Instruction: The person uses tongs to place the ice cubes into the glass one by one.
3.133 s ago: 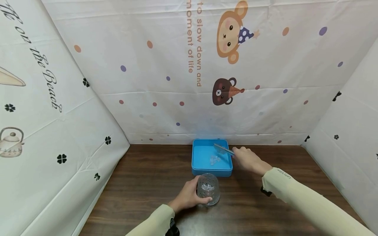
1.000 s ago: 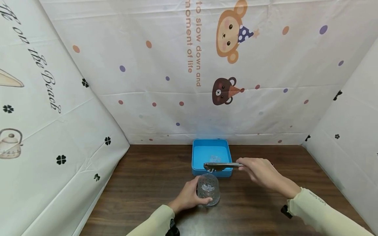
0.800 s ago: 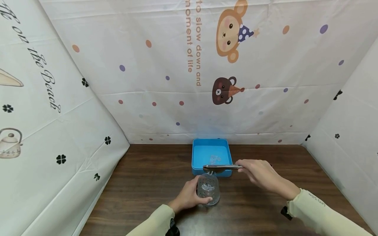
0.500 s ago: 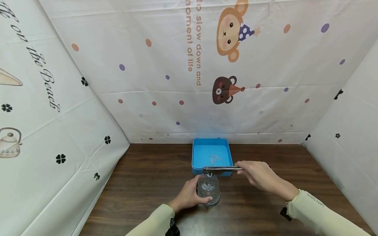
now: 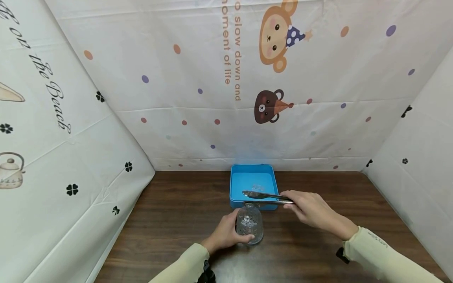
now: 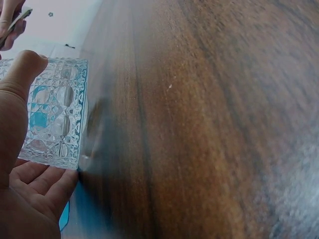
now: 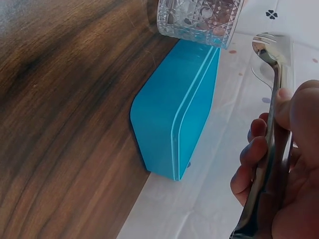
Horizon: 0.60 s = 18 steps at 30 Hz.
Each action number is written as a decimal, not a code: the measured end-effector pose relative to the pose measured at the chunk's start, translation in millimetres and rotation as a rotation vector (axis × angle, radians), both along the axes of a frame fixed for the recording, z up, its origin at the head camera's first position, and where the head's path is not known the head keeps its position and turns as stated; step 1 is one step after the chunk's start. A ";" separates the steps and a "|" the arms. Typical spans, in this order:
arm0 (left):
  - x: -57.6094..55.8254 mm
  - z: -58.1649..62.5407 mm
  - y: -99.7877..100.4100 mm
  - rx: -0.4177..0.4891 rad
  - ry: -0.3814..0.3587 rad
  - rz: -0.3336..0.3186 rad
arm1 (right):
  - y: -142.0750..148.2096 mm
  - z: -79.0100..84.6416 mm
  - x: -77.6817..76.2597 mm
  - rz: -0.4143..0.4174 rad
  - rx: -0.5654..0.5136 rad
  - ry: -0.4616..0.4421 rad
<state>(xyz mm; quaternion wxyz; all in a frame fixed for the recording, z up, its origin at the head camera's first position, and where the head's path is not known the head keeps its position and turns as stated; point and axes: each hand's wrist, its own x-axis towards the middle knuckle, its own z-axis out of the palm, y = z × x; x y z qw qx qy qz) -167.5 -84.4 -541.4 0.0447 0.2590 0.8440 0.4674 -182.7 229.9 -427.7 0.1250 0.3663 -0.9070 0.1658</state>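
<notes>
My left hand [image 5: 226, 232] grips a clear cut-glass tumbler [image 5: 249, 226] that stands on the table, thumb on the near side and fingers behind. Clear pieces show inside it. In the left wrist view the thumb lies across the tumbler's patterned wall [image 6: 65, 117]. My right hand [image 5: 311, 208] holds metal serving tongs [image 5: 269, 196], their two arms spread apart over the tumbler's rim. One tip looks spoon-like and one has tines in the right wrist view. Beyond the tumbler is a blue tray [image 5: 244, 181] with a few clear pieces [image 5: 257, 188] in it, partly hidden by the tongs.
The dark wooden table [image 5: 184, 212] meets a white printed cloth backdrop [image 5: 198, 137] just behind the tray. More white cloth [image 5: 70, 220] closes off the left and right sides.
The tongs came from the tray to above the tumbler carrying clear pieces, dipped to its rim, and their arms have now spread. My left hand and the tumbler stay in place.
</notes>
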 end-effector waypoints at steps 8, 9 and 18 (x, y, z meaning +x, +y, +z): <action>-0.7 0.3 0.8 -0.010 0.001 0.005 | 1.0 -2.0 -0.3 -0.019 -0.005 -0.020; -0.5 0.6 0.9 -0.014 -0.001 0.008 | 1.2 -2.3 -0.5 -0.017 -0.008 -0.023; 3.0 5.4 2.1 -0.021 -0.038 0.024 | 4.9 -1.1 -11.9 -0.021 -0.028 -0.019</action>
